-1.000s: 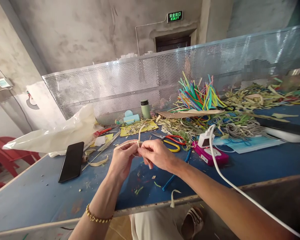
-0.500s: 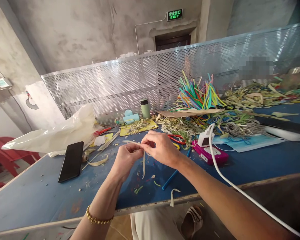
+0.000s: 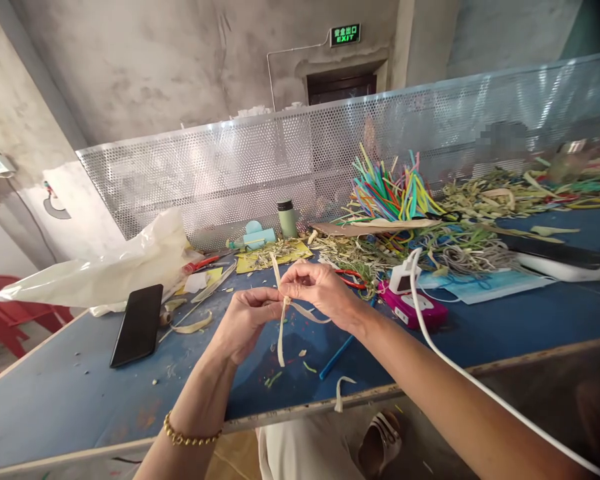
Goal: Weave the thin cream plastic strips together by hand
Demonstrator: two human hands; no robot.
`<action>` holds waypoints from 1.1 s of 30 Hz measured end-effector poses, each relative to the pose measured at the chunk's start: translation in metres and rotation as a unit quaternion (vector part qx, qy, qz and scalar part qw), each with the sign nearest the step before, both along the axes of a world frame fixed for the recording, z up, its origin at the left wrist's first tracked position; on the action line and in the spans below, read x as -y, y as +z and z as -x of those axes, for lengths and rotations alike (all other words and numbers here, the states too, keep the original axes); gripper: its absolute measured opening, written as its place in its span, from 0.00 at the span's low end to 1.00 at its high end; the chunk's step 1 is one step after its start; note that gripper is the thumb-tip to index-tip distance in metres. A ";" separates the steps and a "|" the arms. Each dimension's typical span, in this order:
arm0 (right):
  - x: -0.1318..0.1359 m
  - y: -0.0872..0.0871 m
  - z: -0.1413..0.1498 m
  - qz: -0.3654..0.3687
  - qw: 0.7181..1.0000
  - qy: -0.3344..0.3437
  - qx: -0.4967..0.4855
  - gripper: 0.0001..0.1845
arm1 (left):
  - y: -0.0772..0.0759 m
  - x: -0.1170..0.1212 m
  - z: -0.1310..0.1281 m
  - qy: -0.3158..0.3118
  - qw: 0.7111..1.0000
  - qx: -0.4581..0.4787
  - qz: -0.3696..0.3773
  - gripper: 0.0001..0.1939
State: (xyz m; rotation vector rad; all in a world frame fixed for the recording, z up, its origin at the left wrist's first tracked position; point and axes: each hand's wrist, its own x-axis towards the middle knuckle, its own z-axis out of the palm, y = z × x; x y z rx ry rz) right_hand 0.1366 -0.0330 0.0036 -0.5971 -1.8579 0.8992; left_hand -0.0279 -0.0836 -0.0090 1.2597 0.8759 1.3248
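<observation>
Pale, flat plant-fibre strips (image 3: 281, 343) cross at a small knot between my hands, above the near part of the blue table (image 3: 190, 380). My left hand (image 3: 245, 320) pinches them from the left, thumb and finger closed. From the right, my right hand (image 3: 317, 291) pinches the strips at the crossing. One end points up, one hangs down and another curves right under my right hand. Fingertips partly hide the knot. Below lie scraps and a blue stick (image 3: 336, 359); a loose pale strip (image 3: 341, 393) overhangs the front edge.
A black phone (image 3: 137, 325) and a plastic bag (image 3: 100, 270) are on the left. At the back stand a green bottle (image 3: 287, 220) and colourful pipe cleaners (image 3: 390, 190). A magenta device (image 3: 420, 308) with a white cable (image 3: 460, 363) lies right, near a blue mask (image 3: 495, 285).
The strips have turned between my fingers: one end now points up and another extends right, with the knot showing. My hands stay close together. The view has shifted slightly.
</observation>
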 end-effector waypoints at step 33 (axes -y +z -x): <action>-0.001 -0.001 -0.006 -0.047 0.993 -0.018 0.105 0.12 | 0.001 -0.003 0.004 0.013 0.999 0.039 0.009 0.10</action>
